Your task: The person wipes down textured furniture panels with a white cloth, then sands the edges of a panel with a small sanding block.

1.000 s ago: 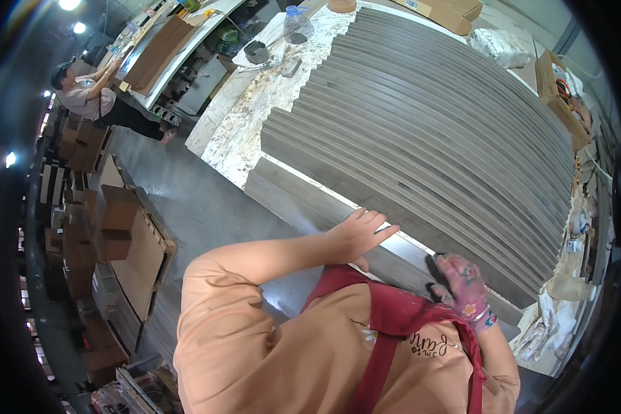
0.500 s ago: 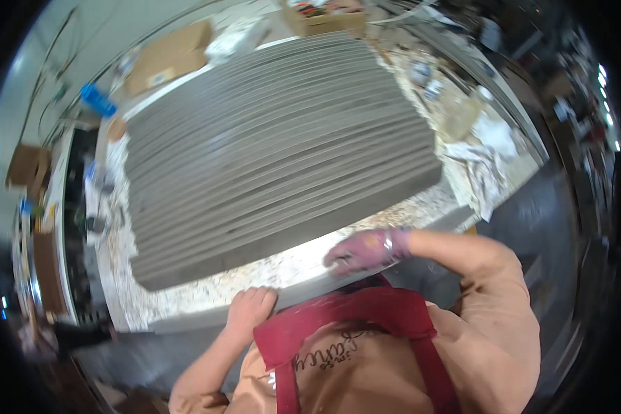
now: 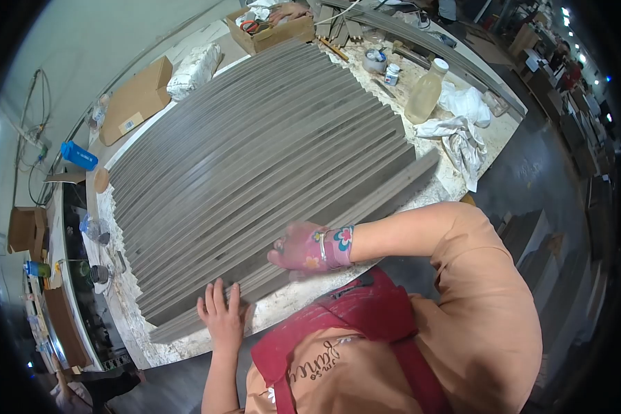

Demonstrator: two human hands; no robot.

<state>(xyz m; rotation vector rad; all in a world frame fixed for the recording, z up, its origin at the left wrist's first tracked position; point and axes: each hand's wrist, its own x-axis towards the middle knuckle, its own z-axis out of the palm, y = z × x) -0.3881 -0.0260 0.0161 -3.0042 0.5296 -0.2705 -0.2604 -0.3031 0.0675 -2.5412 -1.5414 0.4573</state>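
On the big table (image 3: 455, 183), my left hand (image 3: 222, 314) lies flat and open on the grey boards (image 3: 255, 152), and my gloved right hand (image 3: 307, 247) presses open beside it.

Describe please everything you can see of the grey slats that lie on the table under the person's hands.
The grey slats are many long, thin, flat strips, matte like painted wood or composite. They lie side by side, overlapping like shingles, in one wide sheet that covers most of the speckled table and runs diagonally across it. The bare left hand rests flat on the nearest edge; the right hand, in a pink flowered glove, presses on the front strips.
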